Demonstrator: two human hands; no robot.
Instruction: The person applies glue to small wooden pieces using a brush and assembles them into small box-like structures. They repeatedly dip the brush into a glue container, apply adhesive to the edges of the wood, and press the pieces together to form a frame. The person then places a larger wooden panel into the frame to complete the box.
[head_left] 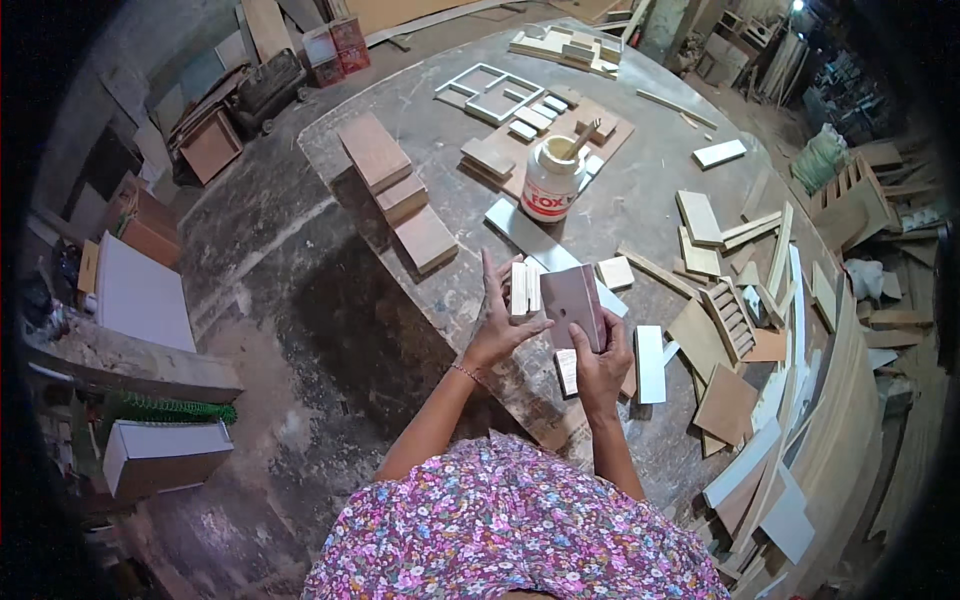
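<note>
Above the table's near edge, my left hand (492, 325) grips a small pale wooden block (525, 288) that has layered edges. Its fingers wrap the block's left side, with the thumb stretched underneath. Close beside it, my right hand (602, 362) grips a flat, reddish-brown sanding block (574, 305) from below, thumb across its face. The sanding block is tilted upright next to the wooden block; whether the two touch I cannot tell. Beyond my hands, a white jar (553, 182) with red lettering stands open on the table, a stick leaning in its mouth.
Brown wooden boxes (424, 238) line the table's left edge. White frame pieces (490, 92) lie at the back. Many wood strips and offcuts (727, 405) clutter the right side. A white strip (527, 234) runs behind my hands. A white box (165, 458) stands at the lower left.
</note>
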